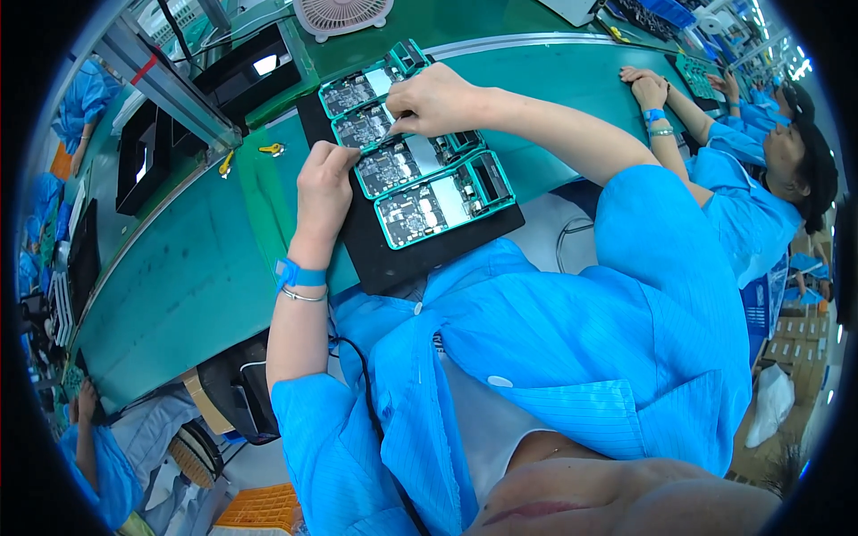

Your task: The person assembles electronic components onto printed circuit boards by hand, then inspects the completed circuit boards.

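Note:
Several teal-edged open phone housings (423, 223) with bare circuit boards lie in a row on a black mat (380, 259). My left hand (325, 186) is closed at the left edges of the middle housings, its thumb and fingers pressed together there. Over the boards, my right hand (436, 100) reaches in from the right with fingers closed in a pinch, pointing down. Whatever lies between the fingertips of either hand is too small or too covered to name. The nearest housing shows its board and silver plate in full; my right hand partly covers the ones behind it.
Yellow-handled tools (272, 149) lie on the green bench (197, 277) to the left. Black trays (253, 73) and a metal post (179, 80) stand beyond them. A pale fan (343, 16) sits at the back. A co-worker's hands (645, 87) rest on the bench at right.

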Demonstrator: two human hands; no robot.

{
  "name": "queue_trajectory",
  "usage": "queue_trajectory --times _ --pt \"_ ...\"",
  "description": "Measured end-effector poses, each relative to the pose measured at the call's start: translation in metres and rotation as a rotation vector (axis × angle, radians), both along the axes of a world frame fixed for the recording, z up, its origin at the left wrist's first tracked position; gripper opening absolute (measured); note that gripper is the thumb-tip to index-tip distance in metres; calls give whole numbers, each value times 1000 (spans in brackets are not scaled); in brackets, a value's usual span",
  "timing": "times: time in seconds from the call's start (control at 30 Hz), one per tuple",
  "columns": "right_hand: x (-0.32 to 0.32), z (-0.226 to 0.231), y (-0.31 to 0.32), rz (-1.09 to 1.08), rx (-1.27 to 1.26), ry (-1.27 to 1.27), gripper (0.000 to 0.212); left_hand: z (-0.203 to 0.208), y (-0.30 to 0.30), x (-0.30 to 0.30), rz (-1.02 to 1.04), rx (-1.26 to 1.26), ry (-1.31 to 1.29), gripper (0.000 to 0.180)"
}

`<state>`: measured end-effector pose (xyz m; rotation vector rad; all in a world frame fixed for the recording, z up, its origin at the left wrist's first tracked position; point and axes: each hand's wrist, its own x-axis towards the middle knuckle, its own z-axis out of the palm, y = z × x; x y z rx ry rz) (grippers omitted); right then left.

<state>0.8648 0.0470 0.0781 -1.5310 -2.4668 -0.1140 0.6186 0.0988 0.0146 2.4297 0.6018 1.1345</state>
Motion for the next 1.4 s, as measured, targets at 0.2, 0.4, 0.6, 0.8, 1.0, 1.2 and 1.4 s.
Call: queue_trajectory --times 0.2,0.4,0.6,0.8,1.0,1.2,1.4 --pt "-7 -2 -11 -64 -36 -24 29 -4 -7 3 19 47 -2 9" --pt "-11 -3 -10 -96 -58 -28 29 -9 -7 -1 29 60 -12 10" --pt "-15 -7 -9 -87 -60 -42 30 -11 -5 -4 -8 105 24 12" --pt "-20 -14 -8 -49 -47 -74 30 -14 -3 -9 -8 156 42 15" --pt "-24 -17 -6 -44 -31 -65 29 -17 -1 -13 0 157 51 16" --pt "-20 -17 -8 -89 -47 -51 28 -16 0 -12 35 63 -35 12" --pt "-23 -17 -7 -128 -29 -12 27 -22 4 -8 40 87 -35 10"
